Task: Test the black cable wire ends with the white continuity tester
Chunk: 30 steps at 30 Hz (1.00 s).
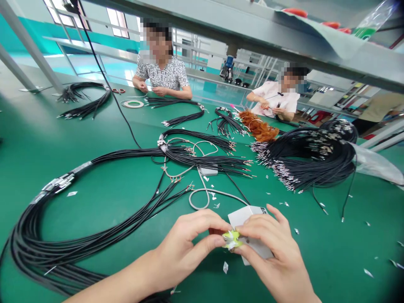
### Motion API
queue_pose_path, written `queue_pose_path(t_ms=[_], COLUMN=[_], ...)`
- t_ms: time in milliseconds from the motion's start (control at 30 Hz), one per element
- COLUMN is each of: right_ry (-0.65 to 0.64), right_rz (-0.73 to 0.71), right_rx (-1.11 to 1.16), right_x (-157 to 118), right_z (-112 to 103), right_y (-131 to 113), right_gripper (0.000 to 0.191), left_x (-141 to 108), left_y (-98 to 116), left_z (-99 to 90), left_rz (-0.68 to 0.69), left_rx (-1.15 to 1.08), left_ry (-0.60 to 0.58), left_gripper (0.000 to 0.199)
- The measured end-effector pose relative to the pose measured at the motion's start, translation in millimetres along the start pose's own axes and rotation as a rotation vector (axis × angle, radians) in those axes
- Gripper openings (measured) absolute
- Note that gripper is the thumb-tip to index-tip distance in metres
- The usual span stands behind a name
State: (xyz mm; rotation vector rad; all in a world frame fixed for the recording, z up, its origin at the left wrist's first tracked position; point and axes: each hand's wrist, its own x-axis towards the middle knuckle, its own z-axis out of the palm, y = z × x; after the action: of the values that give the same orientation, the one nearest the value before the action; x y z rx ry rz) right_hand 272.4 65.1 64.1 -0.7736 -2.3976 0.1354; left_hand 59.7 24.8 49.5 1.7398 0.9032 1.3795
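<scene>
My left hand (195, 240) and my right hand (271, 244) meet at the lower middle, fingertips pinched from both sides on a small yellow-green piece (232, 239) with whitish, shiny bits on it. Its exact kind is too small to make out. Right behind the fingers stands a light grey box (243, 213), partly covered by my right hand. A grey cable (232, 192) runs in loops behind the box. To the left of my hands, a long bundle of black cables (104, 242) curves across the table, bound with whitish wrapping.
More black cable bundles (202, 158) lie mid-table, with a large coil (303, 162) at the right. Orange-brown fibre (260, 126), a tape roll (132, 104) and red scissors (119, 91) sit farther back. White scraps litter the green table (126, 214). Two people work opposite; a shelf (202, 21) crosses above.
</scene>
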Motion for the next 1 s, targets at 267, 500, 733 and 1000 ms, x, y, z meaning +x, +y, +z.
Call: queue_pose_path(t_ms=[267,500,733,1000], right_ry=[0.009,0.011,0.028,0.077], right_rz=[0.026,0.059,0.079,0.073], right_rx=[0.029,0.043,0.063,0.061], right_x=[-0.6,-0.3,1.8,1.5], right_z=[0.8,2.2,5.4,7.0], right_y=[-2.9,-5.7,-9.4,-11.3], right_gripper=[0.014,0.014,0.014,0.016], left_x=[5.9,7.9,3.1,-8.3], left_y=[0.9,3.5,10.8,3.1], left_z=[-11.4,-16.5,-6.0,-7.8], left_rz=[0.305,0.364,0.167,-0.184], left_rx=[0.277,0.428,0.205,-0.049], left_ry=[-0.144,-0.175,-0.066,0.014], left_gripper=[0.017,0.023,0.026,0.01])
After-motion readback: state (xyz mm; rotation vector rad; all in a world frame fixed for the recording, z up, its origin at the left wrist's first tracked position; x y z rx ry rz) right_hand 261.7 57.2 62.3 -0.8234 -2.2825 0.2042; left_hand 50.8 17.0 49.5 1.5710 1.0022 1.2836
